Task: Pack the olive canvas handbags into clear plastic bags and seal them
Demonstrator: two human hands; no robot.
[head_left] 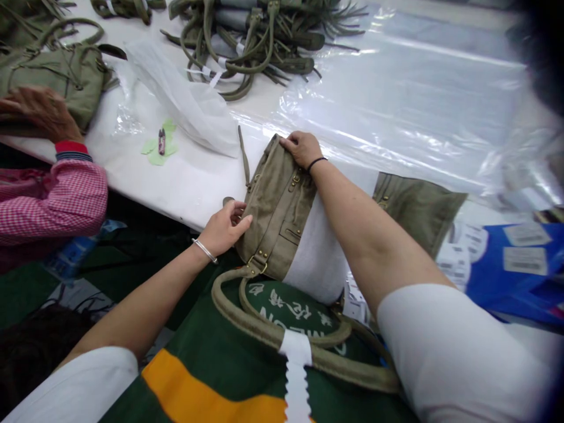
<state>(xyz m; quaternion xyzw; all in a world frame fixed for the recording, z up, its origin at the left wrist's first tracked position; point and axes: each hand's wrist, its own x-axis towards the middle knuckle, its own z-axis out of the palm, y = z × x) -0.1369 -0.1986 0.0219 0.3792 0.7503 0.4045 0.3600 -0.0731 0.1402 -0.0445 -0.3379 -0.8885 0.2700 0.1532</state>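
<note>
An olive-green handbag [271,205] lies at the near table edge with a white sheet [319,241] across its middle. My right hand [303,148] is closed on its far corner, fingers curled over the rim. At the side nearest the left, my left hand [229,223] grips the bag's edge, thumb on top and fingers partly hidden behind it. The bag's rounded handles [247,311] hang towards me over a green apron [211,364]. A scalloped white paper strip [297,358] is wrapped around them. Part of the bag is hidden under my right forearm.
A co-worker's hand [44,111] rests on another olive bag [61,73] at left. Several bags with handles [251,41] are heaped at the back. Clear plastic sheets [409,88] cover the right. Small thread snips [161,142], a blue package [515,270] and white labels [458,258] lie around.
</note>
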